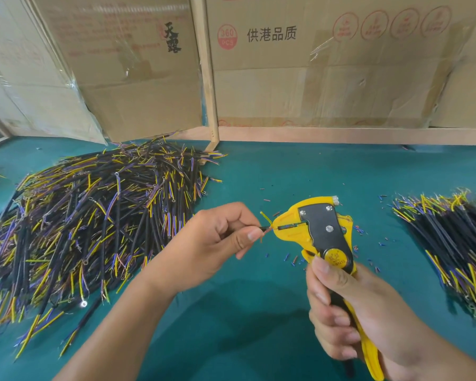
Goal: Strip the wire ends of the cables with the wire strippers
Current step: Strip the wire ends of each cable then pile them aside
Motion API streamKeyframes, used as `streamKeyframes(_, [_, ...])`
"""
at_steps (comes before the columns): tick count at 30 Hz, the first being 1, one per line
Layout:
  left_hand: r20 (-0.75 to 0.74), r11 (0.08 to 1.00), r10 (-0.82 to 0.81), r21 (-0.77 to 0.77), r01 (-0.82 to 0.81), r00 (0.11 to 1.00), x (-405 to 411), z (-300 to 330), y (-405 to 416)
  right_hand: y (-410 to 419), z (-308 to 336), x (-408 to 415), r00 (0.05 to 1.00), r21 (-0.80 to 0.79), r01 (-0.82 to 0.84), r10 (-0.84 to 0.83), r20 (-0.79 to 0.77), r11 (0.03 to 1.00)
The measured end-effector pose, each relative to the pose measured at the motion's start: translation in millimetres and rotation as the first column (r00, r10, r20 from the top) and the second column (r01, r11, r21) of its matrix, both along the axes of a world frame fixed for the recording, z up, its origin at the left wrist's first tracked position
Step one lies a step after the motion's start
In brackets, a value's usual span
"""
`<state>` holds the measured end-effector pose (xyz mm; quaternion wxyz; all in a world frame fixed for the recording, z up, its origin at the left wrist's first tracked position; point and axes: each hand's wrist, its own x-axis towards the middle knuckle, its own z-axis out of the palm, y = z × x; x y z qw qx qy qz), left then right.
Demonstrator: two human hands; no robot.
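1. The right hand (349,312) grips the handles of the yellow-and-black wire strippers (323,237), fingers curled round them and the thumb lying up near the round pivot label. The tool head points left, above the desk.
2. The left hand (217,237) pinches a short black cable (264,229) between thumb and forefinger. The cable's end meets the mouth of the strippers' head; one yellow wire (265,217) splays upward clear of the tool.
3. Small bits of cut insulation (286,258), blue, red and brown, lie scattered on the green desk (259,312) below and to the right of the tool head.
4. A large loose pile of cables (94,215), black-sheathed with yellow, purple and brown wire ends, covers the left part of the desk.
5. A smaller heap of similar cables (451,243) lies at the right edge, well apart from the left pile.
6. Cardboard boxes (313,78) with printed characters and a wooden post (208,78) stand along the far edge of the desk.
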<state>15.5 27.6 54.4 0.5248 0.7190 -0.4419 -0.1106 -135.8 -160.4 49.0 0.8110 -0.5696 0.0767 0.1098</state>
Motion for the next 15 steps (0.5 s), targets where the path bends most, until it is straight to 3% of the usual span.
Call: streamKeyframes(15, [-0.015,1.0,-0.014,-0.017,0.014,1.0,3.0,2.1,6.4,-1.0,-2.2,0.0,0.999,0.018,-0.05,0.05,0.003,0.999])
